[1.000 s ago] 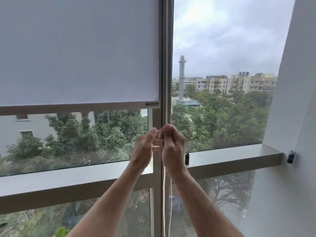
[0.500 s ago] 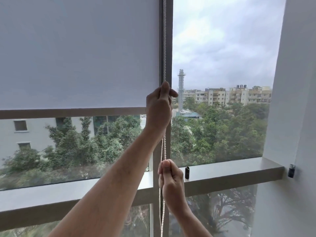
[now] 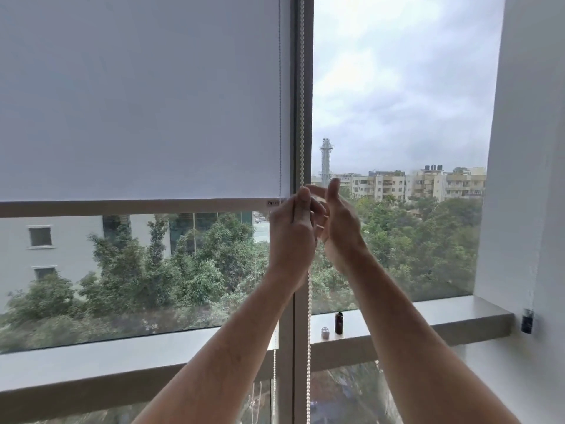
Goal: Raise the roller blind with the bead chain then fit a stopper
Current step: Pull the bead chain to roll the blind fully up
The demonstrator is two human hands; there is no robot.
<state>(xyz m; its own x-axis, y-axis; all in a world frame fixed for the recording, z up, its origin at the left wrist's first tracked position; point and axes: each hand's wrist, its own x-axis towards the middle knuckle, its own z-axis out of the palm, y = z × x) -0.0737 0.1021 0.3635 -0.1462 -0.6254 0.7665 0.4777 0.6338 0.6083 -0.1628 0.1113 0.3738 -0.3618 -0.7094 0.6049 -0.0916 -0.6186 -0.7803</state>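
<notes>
The pale grey roller blind (image 3: 137, 102) covers the upper left pane, and its bottom bar (image 3: 131, 207) hangs at hand height. A white bead chain (image 3: 302, 117) runs down the window's centre post, passes through my hands and continues below (image 3: 309, 332). My left hand (image 3: 292, 237) grips the chain with curled fingers, right beside the end of the bar. My right hand (image 3: 341, 231) is close against it on the right, thumb straight up, its blurred fingers stretching left toward the chain.
A small black cylinder (image 3: 338, 322) and a small pale cap-like piece (image 3: 325, 333) stand on the grey sill (image 3: 428, 316) right of the post. A black fitting (image 3: 527, 320) sticks out of the white wall (image 3: 529, 148). A second thin chain (image 3: 274, 371) hangs left of the post.
My right hand has risen from low on the chain to beside my left hand. The left hand has stayed on the chain. The blind's bar sits slightly higher against the buildings.
</notes>
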